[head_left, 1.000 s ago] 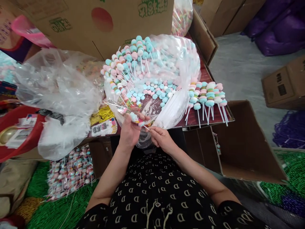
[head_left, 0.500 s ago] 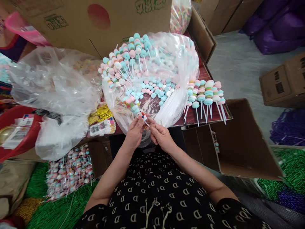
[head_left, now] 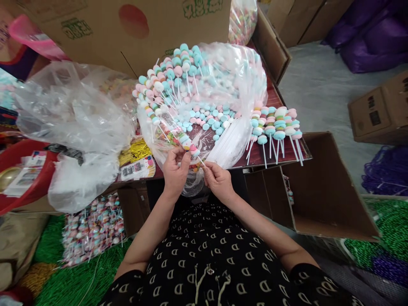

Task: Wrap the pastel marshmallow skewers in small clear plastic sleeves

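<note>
Pinching thin white stick [head_left: 201, 161] in right fingers [head_left: 211, 169]; your left fingers [head_left: 185, 163], closure unclear. Support pastel disc candies [head_left: 194, 151] ahead gently.

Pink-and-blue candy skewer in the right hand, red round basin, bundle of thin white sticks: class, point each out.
Candy skewer [head_left: 194, 151]: head view, lowest candies.
Red basin [head_left: 15, 152]: head view, far inner wall.
White sticks [head_left: 228, 141]: head view, bundle's middle.
</note>
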A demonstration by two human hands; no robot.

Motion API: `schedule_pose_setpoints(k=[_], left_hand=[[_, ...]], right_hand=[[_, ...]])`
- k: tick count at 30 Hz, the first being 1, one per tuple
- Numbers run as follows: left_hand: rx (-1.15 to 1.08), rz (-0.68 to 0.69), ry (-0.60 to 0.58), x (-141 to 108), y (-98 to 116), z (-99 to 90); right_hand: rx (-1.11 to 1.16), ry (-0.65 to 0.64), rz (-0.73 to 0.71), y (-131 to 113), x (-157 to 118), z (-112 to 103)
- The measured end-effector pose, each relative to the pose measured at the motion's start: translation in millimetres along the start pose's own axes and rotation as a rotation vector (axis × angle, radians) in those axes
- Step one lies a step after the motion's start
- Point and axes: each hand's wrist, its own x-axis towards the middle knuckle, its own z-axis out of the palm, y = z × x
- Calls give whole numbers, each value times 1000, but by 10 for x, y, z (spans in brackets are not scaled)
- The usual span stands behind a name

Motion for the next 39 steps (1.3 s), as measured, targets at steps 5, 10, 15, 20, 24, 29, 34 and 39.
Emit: schedule_pose_setpoints(k=[5,10,15,20,24,29,34,39], left_hand=[[28,-26,-17,46,36,17],[203,70,-26,70,34,-34],[417,291,-26,45,43,-60],[283,168,-106,-9,36,-79],[169,56,-97,-1,29,-96],[237,163,-103,18,26,-105],[-195,-129,-102,-31,-21,-45],[-401,-271,-117,-45,-49,53]], right_hand=[[-36,-8,-37,22,-20,12],[-110,-32,-50,76,-30,1],[-260,14,-67,147,29,20],[-263,18,19,166,59,44],[-161,-53,26,85,18,67],[-19,-62,115,-13,23,94],[41,-88,133,-35,48,98],[-14,-84,61,-24,11,108]])
